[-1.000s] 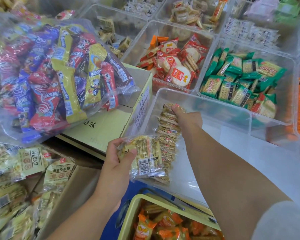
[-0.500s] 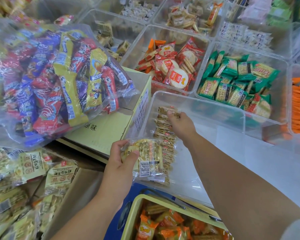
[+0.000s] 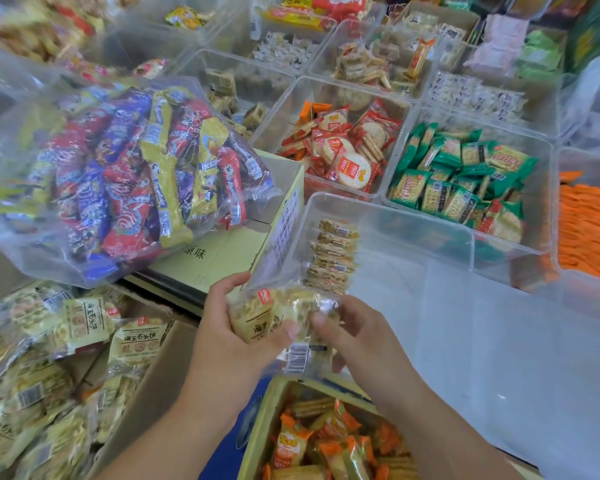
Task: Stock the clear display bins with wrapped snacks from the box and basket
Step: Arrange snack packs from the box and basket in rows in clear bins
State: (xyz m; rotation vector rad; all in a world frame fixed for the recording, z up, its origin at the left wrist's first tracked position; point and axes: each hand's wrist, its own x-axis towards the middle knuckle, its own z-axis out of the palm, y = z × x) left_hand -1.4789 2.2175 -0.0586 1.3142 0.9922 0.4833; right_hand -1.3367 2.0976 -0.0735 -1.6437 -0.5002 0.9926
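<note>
My left hand (image 3: 227, 344) and my right hand (image 3: 355, 336) both grip a clear bag of yellow wrapped biscuits (image 3: 274, 315), held at the near left corner of a large clear bin (image 3: 430, 237). A row of the same biscuit packs (image 3: 333, 258) stands on edge along that bin's left wall. The open cardboard box (image 3: 153, 386) at lower left holds several more bags of these biscuits (image 3: 84, 327). A yellow basket (image 3: 260, 427) with orange wrapped snacks (image 3: 326, 441) sits below my hands.
A big clear bag of red, purple and yellow snacks (image 3: 125, 181) lies on a closed carton (image 3: 222, 258) at left. Clear bins behind hold red packs (image 3: 347, 150), green packs (image 3: 458, 181) and orange packs (image 3: 589, 230).
My right hand left the row of packs in the bin and came back to the bag. Both hands now hold the bag, turned with its printed face up.
</note>
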